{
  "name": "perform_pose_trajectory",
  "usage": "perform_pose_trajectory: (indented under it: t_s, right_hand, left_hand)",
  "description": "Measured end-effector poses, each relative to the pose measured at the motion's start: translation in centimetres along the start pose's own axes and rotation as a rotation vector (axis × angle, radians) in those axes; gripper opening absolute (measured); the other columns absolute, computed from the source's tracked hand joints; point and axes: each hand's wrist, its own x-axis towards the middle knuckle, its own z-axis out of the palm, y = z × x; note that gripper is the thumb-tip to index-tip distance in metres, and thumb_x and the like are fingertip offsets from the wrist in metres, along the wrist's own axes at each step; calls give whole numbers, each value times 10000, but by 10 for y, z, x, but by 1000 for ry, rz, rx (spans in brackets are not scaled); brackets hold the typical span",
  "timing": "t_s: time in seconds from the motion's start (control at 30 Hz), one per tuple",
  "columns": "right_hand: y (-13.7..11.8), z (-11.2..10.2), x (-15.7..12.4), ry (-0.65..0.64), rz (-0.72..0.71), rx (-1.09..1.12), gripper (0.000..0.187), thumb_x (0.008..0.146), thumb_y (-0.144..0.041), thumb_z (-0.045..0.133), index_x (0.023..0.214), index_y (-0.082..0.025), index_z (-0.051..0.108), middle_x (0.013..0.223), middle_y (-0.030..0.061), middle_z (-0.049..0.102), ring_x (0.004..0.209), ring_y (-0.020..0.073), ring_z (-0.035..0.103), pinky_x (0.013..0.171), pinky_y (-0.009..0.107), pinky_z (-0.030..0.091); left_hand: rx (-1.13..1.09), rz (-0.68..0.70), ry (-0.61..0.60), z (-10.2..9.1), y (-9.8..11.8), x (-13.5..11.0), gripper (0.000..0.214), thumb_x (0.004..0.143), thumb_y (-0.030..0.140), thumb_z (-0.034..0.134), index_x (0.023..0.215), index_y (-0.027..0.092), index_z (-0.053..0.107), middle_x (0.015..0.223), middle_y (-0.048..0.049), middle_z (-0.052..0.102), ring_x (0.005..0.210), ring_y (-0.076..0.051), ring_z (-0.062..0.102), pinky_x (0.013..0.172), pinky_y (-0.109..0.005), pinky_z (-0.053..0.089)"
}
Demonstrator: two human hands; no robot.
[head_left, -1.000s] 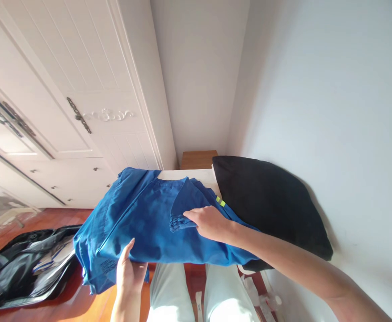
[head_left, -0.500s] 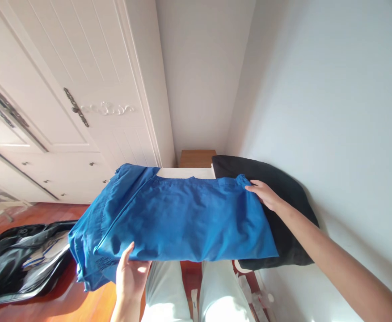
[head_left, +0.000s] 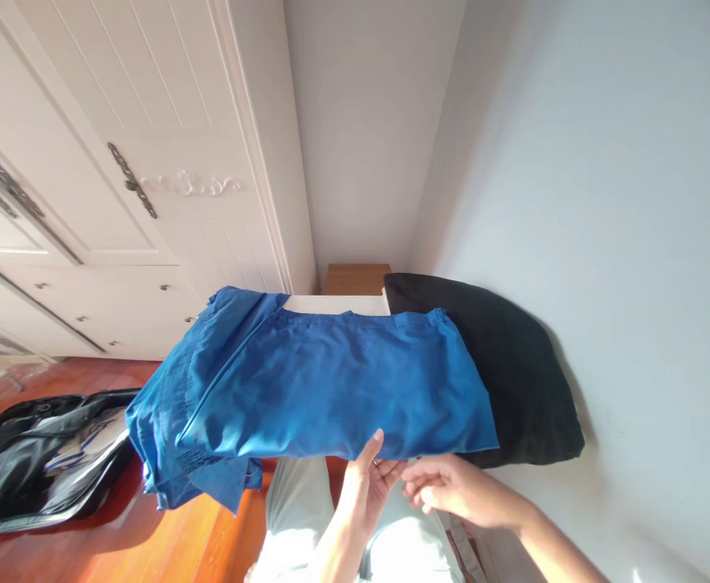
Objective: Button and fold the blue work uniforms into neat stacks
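A blue cloth garment (head_left: 330,380) lies folded in a wide strip, with gathered seams along its far edge and a bunched part hanging at the left. My left hand (head_left: 363,490) is at the middle of its near edge, thumb over the cloth and fingers below. Beside it on the right, my right hand (head_left: 452,490) has its fingers curled just under the same edge, close to the left fingertips. Whether the right fingers pinch anything does not show. Beneath the garment's right end is a black cloth item (head_left: 530,380).
A white surface (head_left: 336,304) shows behind the garment, with a brown wooden piece (head_left: 358,279) beyond. On the left stands a white wardrobe (head_left: 197,105). An open black suitcase (head_left: 44,461) with things inside lies on the reddish wooden floor (head_left: 166,534). A pale wall (head_left: 622,202) rises at the right.
My right hand has left the garment's far right corner and come down to its near edge. My left hand has slid right along that edge, and a blue flap hangs at the left.
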Motion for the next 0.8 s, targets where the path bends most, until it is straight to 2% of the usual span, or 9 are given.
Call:
perform_pose_trajectory:
  t_s: [0.13, 0.27, 0.37, 0.47, 0.53, 0.6, 0.7, 0.73, 0.8]
  right_hand:
    - [-5, 9, 4, 22, -104, 29, 377, 830, -411, 670, 1123, -174, 666, 1100, 125, 710, 969, 248, 695, 825, 391, 557]
    - [-72, -12, 17, 106, -360, -54, 340, 877, -429, 630, 1093, -169, 662, 1009, 118, 725, 868, 214, 699, 753, 358, 570]
    - [-124, -23, 67, 108, -476, -223, 310, 892, -392, 607, 1113, -179, 650, 1041, 107, 723, 935, 221, 694, 799, 364, 571]
    - [-153, -30, 150, 150, -480, -548, 280, 868, -219, 594, 1142, -187, 645, 1158, 91, 699, 1046, 203, 669, 965, 366, 511]
    - [-159, -34, 206, 206, -398, -721, 313, 812, -134, 610, 1117, -176, 666, 1183, 98, 692, 1100, 221, 648, 1007, 372, 483]
    - [-158, -39, 250, 229, -361, -780, 346, 770, -108, 629, 1109, -153, 679, 1196, 128, 685, 1131, 274, 633, 1024, 423, 465]
    - [-156, -39, 294, 228, -352, -827, 439, 752, -112, 638, 1190, -140, 653, 1285, 146, 637, 1216, 310, 579, 1073, 446, 415]
    - [-156, -37, 305, 223, -356, -839, 484, 753, -119, 639, 1236, -144, 629, 1334, 144, 604, 1257, 307, 547, 1097, 436, 390]
    - [-157, -31, 327, 214, -365, -853, 586, 754, -143, 647, 1333, -146, 560, 1429, 144, 516, 1332, 298, 473, 1138, 417, 339]
  left_hand:
    - [-2, -2, -35, 13, 12, -2, 219, 851, 295, 667, 929, 92, 640, 809, -125, 727, 745, -238, 718, 875, -410, 543]
    - [34, -34, -19, 4, 8, 1, 294, 856, 313, 639, 1048, 92, 618, 939, -153, 730, 829, -240, 720, 888, -402, 531]
    - [124, -103, 47, -14, -4, -2, 328, 844, 397, 624, 987, 102, 629, 956, -161, 724, 876, -228, 713, 845, -351, 537]
    - [499, -236, -82, -26, 10, -19, 387, 768, 478, 675, 833, 96, 658, 892, -182, 724, 782, -245, 713, 655, -324, 544]
    - [830, -265, -229, -25, 47, -34, 394, 701, 476, 740, 755, 94, 662, 826, -183, 724, 655, -242, 698, 524, -293, 494]
    - [1005, -13, -194, -17, 105, -41, 423, 749, 516, 684, 838, 103, 675, 817, -159, 730, 637, -226, 692, 509, -274, 472]
    - [1232, 537, 64, -7, 208, -23, 425, 890, 487, 500, 1068, 127, 637, 965, -145, 727, 857, -231, 702, 697, -302, 520]
    - [1366, 677, 210, -7, 240, -9, 407, 906, 452, 479, 1113, 129, 615, 1028, -152, 715, 938, -239, 688, 768, -314, 517]
    - [1732, 748, 536, -10, 290, 25, 414, 882, 398, 540, 1183, 116, 580, 1178, -188, 662, 1139, -291, 609, 903, -355, 475]
